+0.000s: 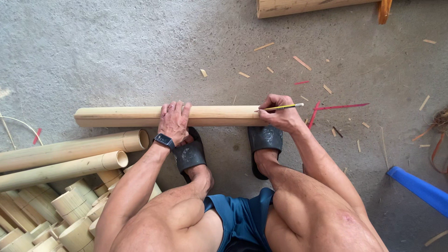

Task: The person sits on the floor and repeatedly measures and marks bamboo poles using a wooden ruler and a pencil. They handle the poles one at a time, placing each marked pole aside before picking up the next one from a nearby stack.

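Head view: smooth pale bamboo pole (pixel 140 115) flat on rough concrete floor (pixel 116 51), pressed under open left hand (pixel 174 120), right hand (pixel 279 113) pinching yellow pencil (pixel 282 107) at its end, cut bamboo tubes (pixel 70 154) stacked nearby.

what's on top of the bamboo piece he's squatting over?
Left hand pressed flat on the bamboo piece; right hand holds a pencil at its end. Surface beneath both is covered.

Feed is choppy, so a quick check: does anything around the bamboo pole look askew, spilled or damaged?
Nothing looks damaged. The pale bamboo pole lies flat on the grey concrete floor, left hand pressing it down, right hand holding a yellow pencil at its end. Only wood slivers and red strips are scattered to the right.
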